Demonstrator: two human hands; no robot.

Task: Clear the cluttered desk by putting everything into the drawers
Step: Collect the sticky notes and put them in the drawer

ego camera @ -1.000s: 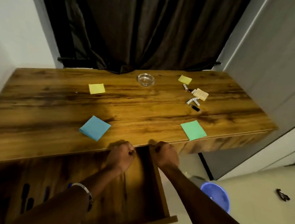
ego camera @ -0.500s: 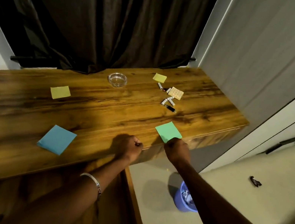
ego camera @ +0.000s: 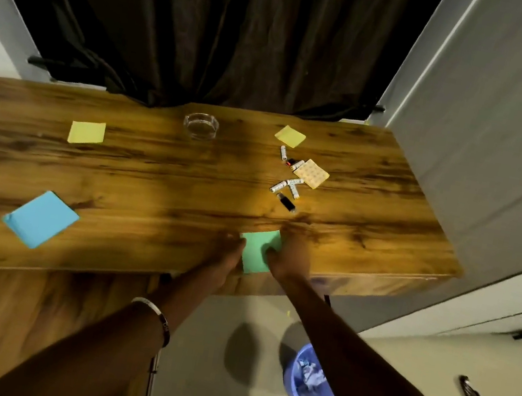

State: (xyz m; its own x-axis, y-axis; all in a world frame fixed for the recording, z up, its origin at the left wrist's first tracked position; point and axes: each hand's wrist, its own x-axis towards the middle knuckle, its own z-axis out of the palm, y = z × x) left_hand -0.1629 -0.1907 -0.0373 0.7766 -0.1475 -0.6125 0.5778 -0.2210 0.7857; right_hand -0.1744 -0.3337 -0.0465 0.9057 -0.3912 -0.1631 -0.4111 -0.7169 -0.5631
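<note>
The wooden surface (ego camera: 152, 179) has a green note pad (ego camera: 258, 249) at its front edge. The left hand (ego camera: 226, 254) and right hand (ego camera: 291, 258) both touch it, fingers curled around its sides.

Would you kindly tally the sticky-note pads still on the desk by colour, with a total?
Yellow pads: 2, one at the left and one at the back right
Blue pad: 1
Green pad: 1, at the front edge between the left hand and right hand
Patterned cream pad: 1
Total: 5
</note>
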